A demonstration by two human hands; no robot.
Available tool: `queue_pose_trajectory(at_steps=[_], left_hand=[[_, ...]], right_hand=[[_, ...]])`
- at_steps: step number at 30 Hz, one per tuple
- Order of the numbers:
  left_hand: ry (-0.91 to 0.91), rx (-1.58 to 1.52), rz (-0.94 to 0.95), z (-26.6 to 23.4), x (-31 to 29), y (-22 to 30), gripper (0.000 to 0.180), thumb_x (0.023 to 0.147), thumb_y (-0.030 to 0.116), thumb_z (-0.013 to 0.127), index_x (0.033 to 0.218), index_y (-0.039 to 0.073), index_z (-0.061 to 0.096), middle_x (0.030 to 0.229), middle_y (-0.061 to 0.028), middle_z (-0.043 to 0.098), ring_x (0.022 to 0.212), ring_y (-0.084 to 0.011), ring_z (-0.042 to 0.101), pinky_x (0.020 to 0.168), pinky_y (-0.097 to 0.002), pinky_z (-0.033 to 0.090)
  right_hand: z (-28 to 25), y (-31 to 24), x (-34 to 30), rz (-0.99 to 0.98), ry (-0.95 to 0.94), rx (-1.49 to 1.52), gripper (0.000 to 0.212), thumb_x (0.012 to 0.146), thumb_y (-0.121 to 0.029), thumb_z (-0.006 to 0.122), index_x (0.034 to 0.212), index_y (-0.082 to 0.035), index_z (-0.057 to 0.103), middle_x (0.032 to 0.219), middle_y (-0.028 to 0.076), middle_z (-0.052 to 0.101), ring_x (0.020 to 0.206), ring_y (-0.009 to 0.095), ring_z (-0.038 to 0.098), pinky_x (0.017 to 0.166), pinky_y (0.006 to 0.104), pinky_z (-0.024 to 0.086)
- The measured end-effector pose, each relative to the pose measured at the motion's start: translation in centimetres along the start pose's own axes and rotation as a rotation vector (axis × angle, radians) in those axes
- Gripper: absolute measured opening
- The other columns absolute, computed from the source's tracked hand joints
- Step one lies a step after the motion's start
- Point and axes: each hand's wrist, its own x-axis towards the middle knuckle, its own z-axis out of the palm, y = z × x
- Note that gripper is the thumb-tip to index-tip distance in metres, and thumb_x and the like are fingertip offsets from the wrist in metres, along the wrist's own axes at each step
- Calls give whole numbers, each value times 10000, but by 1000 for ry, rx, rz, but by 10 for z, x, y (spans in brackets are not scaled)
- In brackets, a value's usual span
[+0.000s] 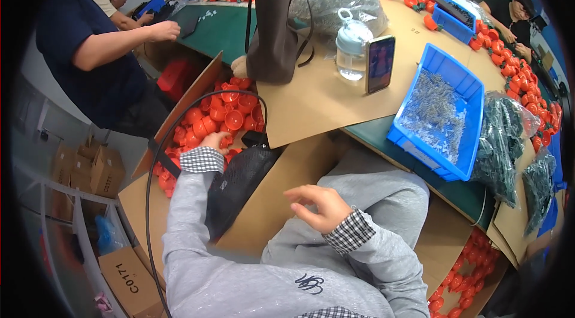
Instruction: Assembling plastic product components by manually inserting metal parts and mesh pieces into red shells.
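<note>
My left hand (215,141) reaches down into a cardboard box of orange plastic cup-shaped parts (230,115). Its fingers are among the parts and too small to read, so whether they grip one does not show. Over my lap, my right hand (323,207) hangs with loosely bent, parted fingers and nothing in it. Beside my left wrist, a black mesh bag (239,186) rests against the box. Both of my sleeves are grey with checked cuffs.
On the table are a blue bin of small metal pieces (440,111), a phone (380,64), a water bottle (352,48) and a dark tote bag (272,33). A black cable (147,216) arcs past my left arm. Several people work around the table.
</note>
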Motion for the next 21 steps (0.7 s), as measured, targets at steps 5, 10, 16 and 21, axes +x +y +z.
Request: queue_pose_trajectory(at_steps=[5, 10, 16, 21], left_hand=[[-294, 86, -161, 66, 14, -58, 423, 647, 185, 683, 1060, 118, 622, 889, -135, 650, 879, -264, 618, 783, -344, 481], [-4, 82, -497, 1, -4, 49, 224, 734, 149, 593, 947, 83, 604, 910, -160, 629, 905, -316, 600, 801, -392, 466], [687, -393, 248, -95, -68, 106, 156, 661, 107, 666, 810, 84, 627, 1364, -148, 381, 1212, -351, 411, 967, -399, 369], [702, -652, 767, -155, -83, 136, 127, 831, 113, 561, 904, 10, 567, 1273, -212, 425, 1169, -306, 450, 899, -384, 453]], right_hand=[[-13, -9, -6, 52, 46, 117, 247, 844, -109, 561, 1062, 3, 591, 903, 126, 648, 824, 181, 632, 728, 282, 498], [-25, 1, -13, 93, 90, 94, 244, 851, -109, 557, 1062, 11, 586, 905, 120, 649, 837, 167, 628, 747, 272, 493], [-23, 0, -3, 80, 95, 142, 245, 872, -107, 539, 1073, 29, 564, 901, 104, 643, 851, 143, 615, 774, 262, 483], [-14, -6, -4, 97, 54, 180, 239, 874, -103, 537, 1072, 27, 565, 895, 95, 641, 831, 134, 608, 770, 256, 483]])
